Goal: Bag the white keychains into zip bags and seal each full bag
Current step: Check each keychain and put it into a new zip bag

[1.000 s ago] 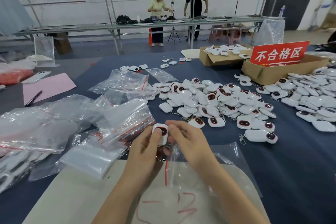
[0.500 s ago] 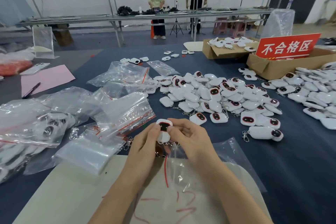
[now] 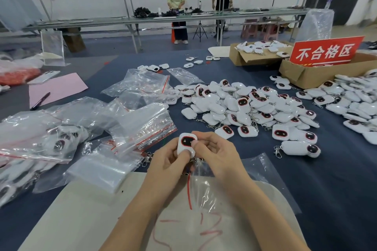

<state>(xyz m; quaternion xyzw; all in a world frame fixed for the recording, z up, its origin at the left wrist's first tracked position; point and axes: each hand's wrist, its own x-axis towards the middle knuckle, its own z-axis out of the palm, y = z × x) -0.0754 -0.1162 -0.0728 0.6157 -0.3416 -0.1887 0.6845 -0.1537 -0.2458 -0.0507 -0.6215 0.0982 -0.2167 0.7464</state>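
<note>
Holding one white keychain (image 3: 186, 144) in both hands, dark face up, near my edge of the table. Left hand (image 3: 166, 162) wraps its lower left side, thumb on the front. Right hand (image 3: 217, 155) pinches its upper right corner. Zip bag (image 3: 228, 187) lies under my right hand on a pale sheet (image 3: 91, 210); can't tell if those fingers also grip it. Loose keychain pile (image 3: 244, 108) sits beyond on the blue table (image 3: 336, 179). Stack of empty bags (image 3: 142, 126) to the left, filled bags (image 3: 40, 140) further left.
</note>
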